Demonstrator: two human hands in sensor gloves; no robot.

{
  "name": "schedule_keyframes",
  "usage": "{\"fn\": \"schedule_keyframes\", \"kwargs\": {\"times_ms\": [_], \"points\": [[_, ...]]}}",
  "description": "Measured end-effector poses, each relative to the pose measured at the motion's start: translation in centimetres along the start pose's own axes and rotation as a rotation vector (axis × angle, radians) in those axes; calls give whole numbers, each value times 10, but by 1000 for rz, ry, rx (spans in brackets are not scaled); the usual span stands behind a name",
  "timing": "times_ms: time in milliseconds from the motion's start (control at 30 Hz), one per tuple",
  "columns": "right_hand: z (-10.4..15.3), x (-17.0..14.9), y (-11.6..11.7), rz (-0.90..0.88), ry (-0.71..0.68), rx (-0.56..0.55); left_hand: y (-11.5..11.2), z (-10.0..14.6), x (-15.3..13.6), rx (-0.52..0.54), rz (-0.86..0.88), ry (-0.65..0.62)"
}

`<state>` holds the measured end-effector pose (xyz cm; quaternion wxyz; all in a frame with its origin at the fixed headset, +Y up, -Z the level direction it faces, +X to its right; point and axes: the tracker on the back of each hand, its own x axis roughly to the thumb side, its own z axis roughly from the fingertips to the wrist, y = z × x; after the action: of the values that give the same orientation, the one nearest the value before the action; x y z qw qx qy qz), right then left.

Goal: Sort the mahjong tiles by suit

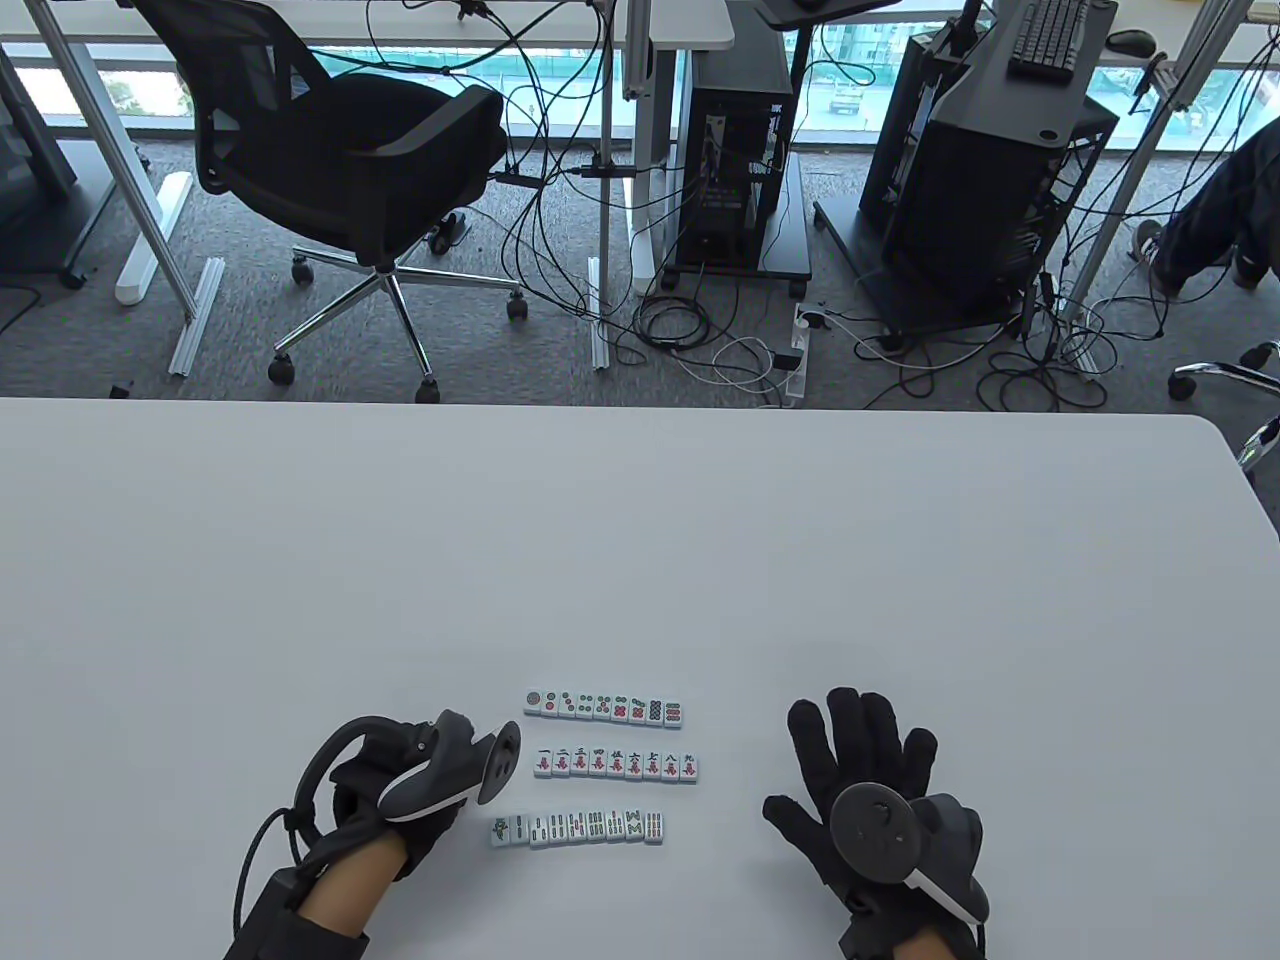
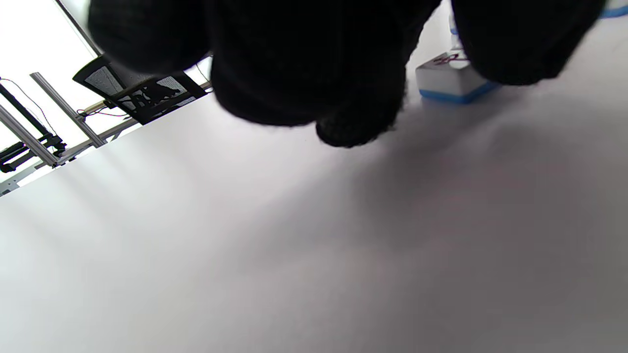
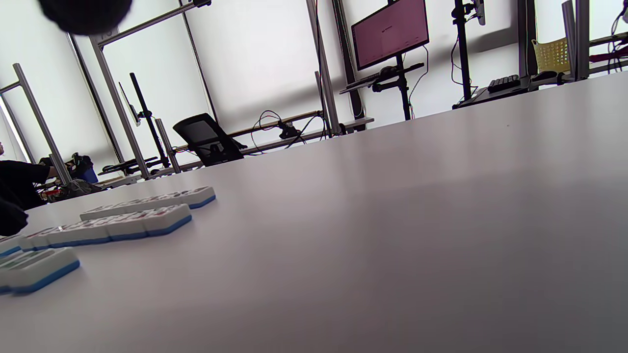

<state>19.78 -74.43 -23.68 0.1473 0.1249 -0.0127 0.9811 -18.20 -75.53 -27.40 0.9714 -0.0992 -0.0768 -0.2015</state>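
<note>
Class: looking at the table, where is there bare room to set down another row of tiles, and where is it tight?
Free: the wide table stretch beyond the dots row, and the strip between the tiles and the right hand. Tight: the gaps between dots row, characters row and bamboo row, and beside the left hand.

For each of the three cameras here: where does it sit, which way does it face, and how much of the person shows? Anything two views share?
Table view: high over the near edge, looking down and outward at the white table; three tile rows, both gloved hands, left hand, right hand.
Left wrist view: low and tilted; dark gloved fingers fill the top, one blue-backed tile behind.
Right wrist view: just above the tabletop, facing the monitor; one fingertip.
Shared: the tile rows, the office chair.
</note>
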Motion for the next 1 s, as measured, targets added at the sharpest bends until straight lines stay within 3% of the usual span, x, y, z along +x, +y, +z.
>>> {"fn": "schedule_keyframes", "kwargs": {"times_ms": [400, 633, 833, 1000], "points": [[0, -3, -1, 21, 27, 6, 17, 57, -68, 250, 116, 121], [0, -4, -2, 26, 34, 4, 11, 78, -98, 448, 251, 181], [0, -6, -3, 39, 54, 2, -3, 74, -100, 518, 317, 167], [0, -8, -5, 38, 63, -9, -19, 66, -100, 443, 386, 146]]}}
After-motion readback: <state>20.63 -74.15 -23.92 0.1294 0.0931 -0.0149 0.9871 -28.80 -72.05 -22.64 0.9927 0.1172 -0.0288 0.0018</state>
